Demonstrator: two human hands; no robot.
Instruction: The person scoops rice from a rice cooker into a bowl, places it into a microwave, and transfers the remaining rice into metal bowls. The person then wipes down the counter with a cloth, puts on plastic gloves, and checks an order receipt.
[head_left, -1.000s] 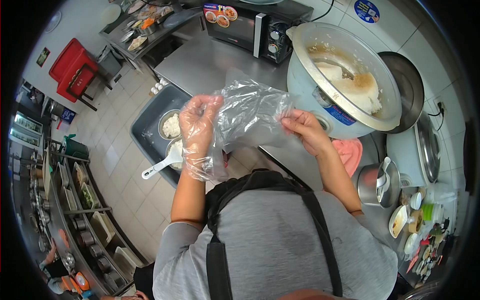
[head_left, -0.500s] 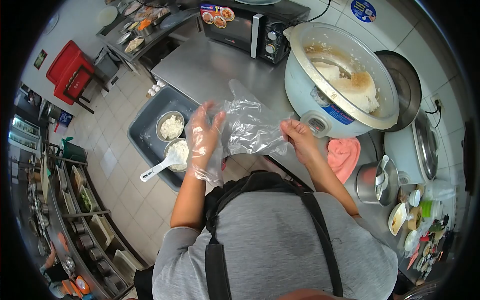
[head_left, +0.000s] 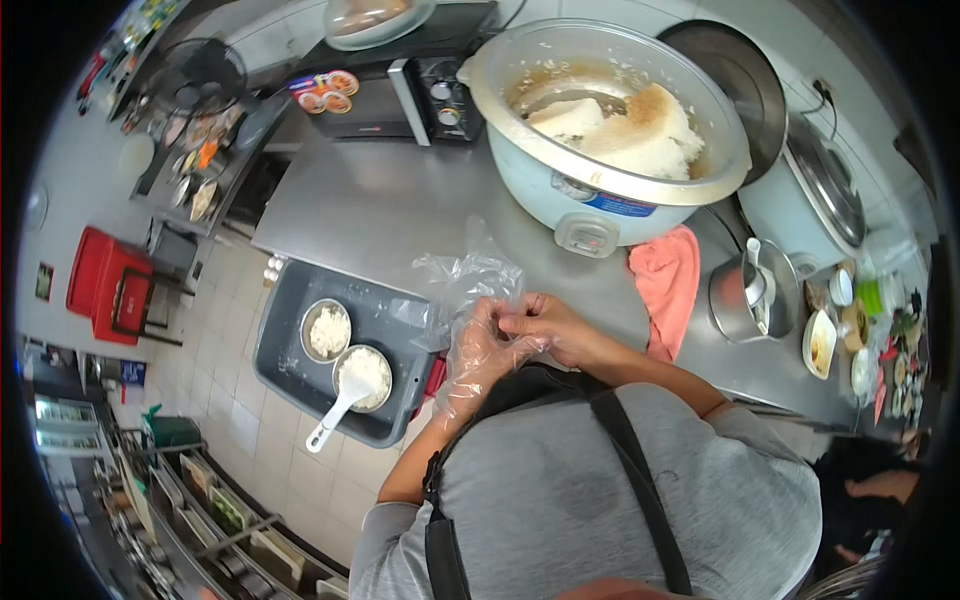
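My left hand [head_left: 478, 348] wears a thin see-through plastic glove whose cuff reaches over the wrist. Its fingers are closed, close against my right hand [head_left: 560, 328], which is bare and pinches the plastic. A second loose plastic glove [head_left: 465, 285] sticks out crumpled beyond my fingers, over the edge of the steel counter. Exactly where each fingertip grips it is partly hidden. Left of my hands, a grey tub [head_left: 285, 345] holds a metal bowl of rice [head_left: 327, 332] and another bowl of rice [head_left: 372, 385]. A white rice paddle [head_left: 345, 408] rests across the second bowl.
A large rice cooker [head_left: 540, 195] with rice inside stands open on the steel counter [head_left: 350, 200]. Around it are a microwave [head_left: 370, 105], a pink cloth [head_left: 665, 285], a metal pot with utensils [head_left: 735, 305] and a second cooker [head_left: 800, 205]. Eggs [head_left: 272, 268] sit behind the tub.
My hands have come together from apart, and the stretched loose glove is now bunched up. My left hand's spread fingers have closed. The view has shifted.
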